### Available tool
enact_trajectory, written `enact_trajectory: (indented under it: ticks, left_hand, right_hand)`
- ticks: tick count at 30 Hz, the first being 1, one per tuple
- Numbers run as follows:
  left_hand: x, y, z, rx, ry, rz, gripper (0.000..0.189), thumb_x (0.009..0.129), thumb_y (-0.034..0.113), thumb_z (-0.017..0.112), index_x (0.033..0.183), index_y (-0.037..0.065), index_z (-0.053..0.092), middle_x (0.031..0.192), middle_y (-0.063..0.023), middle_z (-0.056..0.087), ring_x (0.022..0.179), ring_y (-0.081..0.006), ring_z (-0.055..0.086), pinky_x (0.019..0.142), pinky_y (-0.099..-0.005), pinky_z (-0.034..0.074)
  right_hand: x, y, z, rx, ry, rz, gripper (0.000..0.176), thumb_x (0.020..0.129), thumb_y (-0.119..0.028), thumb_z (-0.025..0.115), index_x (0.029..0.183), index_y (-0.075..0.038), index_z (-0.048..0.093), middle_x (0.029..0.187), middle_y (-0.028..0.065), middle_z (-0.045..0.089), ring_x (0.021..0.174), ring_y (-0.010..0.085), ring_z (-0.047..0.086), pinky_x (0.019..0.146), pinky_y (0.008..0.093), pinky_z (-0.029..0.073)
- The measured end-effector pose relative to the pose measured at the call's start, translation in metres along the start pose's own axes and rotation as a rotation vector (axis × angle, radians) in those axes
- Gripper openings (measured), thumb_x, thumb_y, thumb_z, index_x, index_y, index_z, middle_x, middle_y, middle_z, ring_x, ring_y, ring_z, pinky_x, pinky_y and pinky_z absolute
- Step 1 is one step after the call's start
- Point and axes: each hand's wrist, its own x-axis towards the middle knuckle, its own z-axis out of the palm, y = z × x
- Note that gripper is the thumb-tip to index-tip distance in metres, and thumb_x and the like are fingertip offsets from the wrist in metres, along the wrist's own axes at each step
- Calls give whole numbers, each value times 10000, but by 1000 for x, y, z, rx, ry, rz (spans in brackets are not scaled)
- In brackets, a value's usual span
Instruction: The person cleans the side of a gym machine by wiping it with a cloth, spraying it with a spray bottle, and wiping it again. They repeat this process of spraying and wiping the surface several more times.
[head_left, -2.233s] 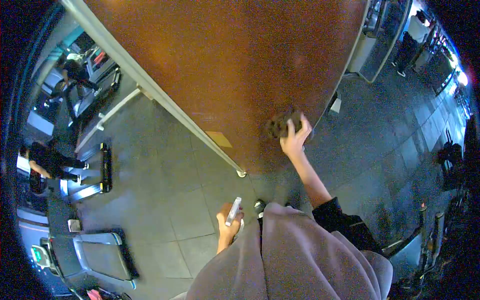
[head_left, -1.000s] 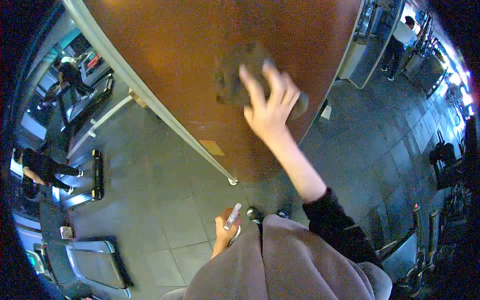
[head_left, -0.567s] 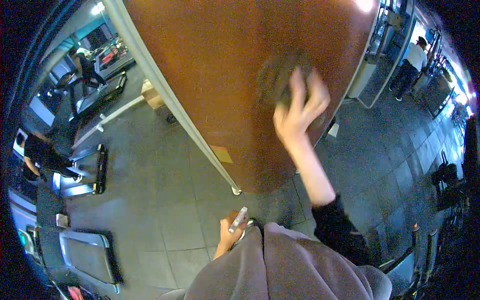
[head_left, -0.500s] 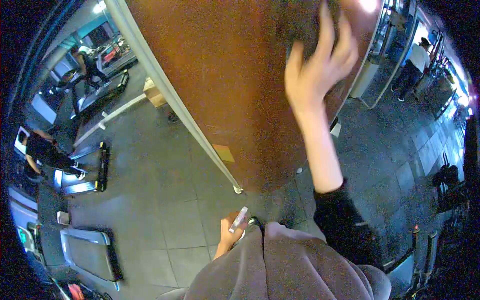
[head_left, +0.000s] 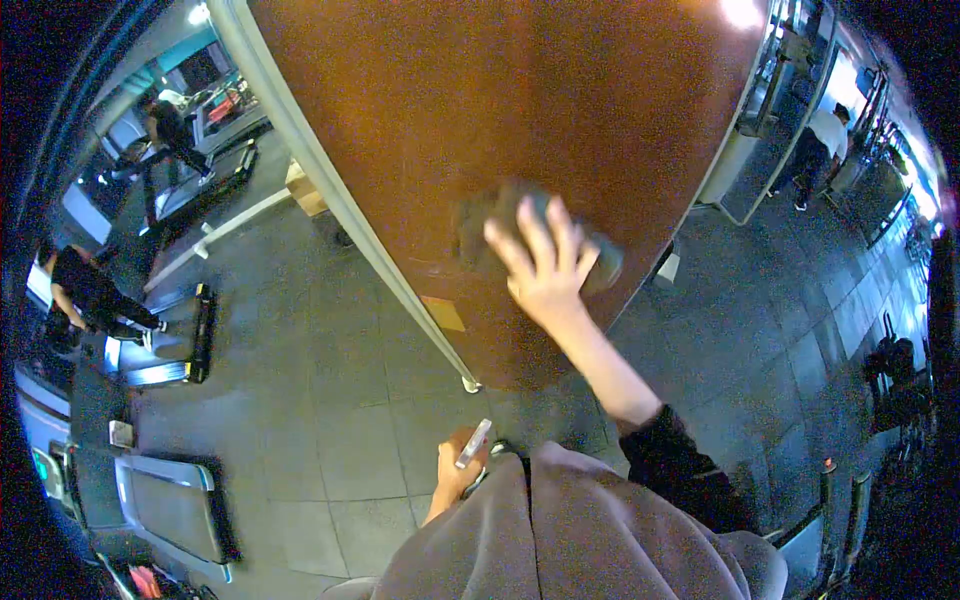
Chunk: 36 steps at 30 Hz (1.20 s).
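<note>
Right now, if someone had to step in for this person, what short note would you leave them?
Right hand: flat, fingers spread, pressing a dark cloth against the lower part of the brown panel.
Left hand: down at the side, closed around a small spray bottle, away from the panel.
Done: no streaks or cleaner patches show, so how much has been wiped cannot be told.
Left: probably the rest of the panel.

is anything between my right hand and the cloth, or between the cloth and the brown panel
Nothing visible. The right hand lies flat on the cloth, fingers spread, and the cloth presses straight against the brown panel. The left hand holds a white bottle low at the side, well clear.
</note>
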Motion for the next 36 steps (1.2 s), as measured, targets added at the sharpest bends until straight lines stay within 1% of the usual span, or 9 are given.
enact_trajectory:
  ticks: [5, 11, 21, 22, 26, 28, 29, 30, 36]
  left_hand:
    - [2, -7, 0, 84, 15, 176, 184, 639, 49, 609, 820, 29, 640, 794, -172, 640, 743, -340, 628, 671, -368, 494]
    - [-5, -1, 1, 68, 59, 142, 187, 620, 43, 615, 804, 32, 642, 766, -162, 633, 693, -324, 616, 636, -371, 486]
    - [-10, -5, -2, 48, 72, -65, 162, 615, 46, 616, 775, 38, 643, 754, -149, 633, 694, -310, 620, 647, -369, 492]
    - [-8, -5, -1, 51, 100, 8, 169, 613, 48, 618, 779, 36, 644, 758, -150, 634, 705, -309, 624, 653, -367, 493]
    - [-6, -14, 2, -40, 94, 98, 194, 610, 47, 619, 801, 30, 650, 770, -155, 638, 733, -311, 631, 667, -361, 494]
    - [-3, -11, 4, -5, 81, 70, 201, 609, 46, 619, 807, 28, 652, 774, -156, 639, 727, -313, 632, 668, -358, 494]
    - [-3, -8, 3, 41, 67, 41, 208, 609, 45, 618, 813, 25, 653, 779, -158, 640, 722, -315, 632, 668, -355, 495]
    - [-4, -3, 1, 44, 57, 37, 208, 609, 45, 618, 813, 25, 653, 779, -158, 640, 722, -315, 632, 668, -355, 495]
    - [5, 9, 0, -50, 9, 90, 199, 615, 43, 603, 806, 9, 647, 783, -168, 644, 698, -315, 634, 656, -348, 494]
  right_hand:
    - [-151, -1, 26, 69, -195, -251, 443, 817, -263, 488, 1237, -401, 506, 1357, -62, 425, 1232, 182, 406, 950, 434, 268]
    - [-141, 9, 29, 194, -205, -267, 409, 811, -274, 512, 1204, -379, 547, 1317, -83, 444, 1243, 185, 355, 993, 483, 241]
    - [155, 33, -27, 294, 481, 300, 564, 674, -141, 549, 1232, -218, 535, 1334, 86, 434, 1267, 395, 307, 987, 589, 208]
    - [174, 36, -29, 227, 455, 337, 631, 661, -151, 568, 1285, -142, 476, 1389, 100, 376, 1283, 352, 307, 1008, 484, 233]
    - [190, 15, -48, 90, 214, 393, 761, 621, -19, 584, 1348, -118, 382, 1370, 99, 391, 1243, 299, 353, 993, 445, 239]
    - [150, 12, -23, 82, 320, 218, 514, 732, -154, 540, 1233, -265, 523, 1314, 4, 469, 1229, 281, 396, 950, 496, 270]
    - [129, 10, -20, 44, 248, 121, 688, 608, -172, 602, 1284, -209, 479, 1382, 49, 400, 1264, 299, 346, 979, 450, 248]
    - [108, -3, -15, 59, 218, 186, 441, 809, -140, 491, 1215, -304, 538, 1345, -33, 456, 1228, 259, 418, 957, 471, 269]
    - [-103, -20, 30, 44, -103, -215, 437, 859, -302, 452, 1293, -357, 461, 1391, -103, 389, 1285, 196, 344, 1024, 498, 201]
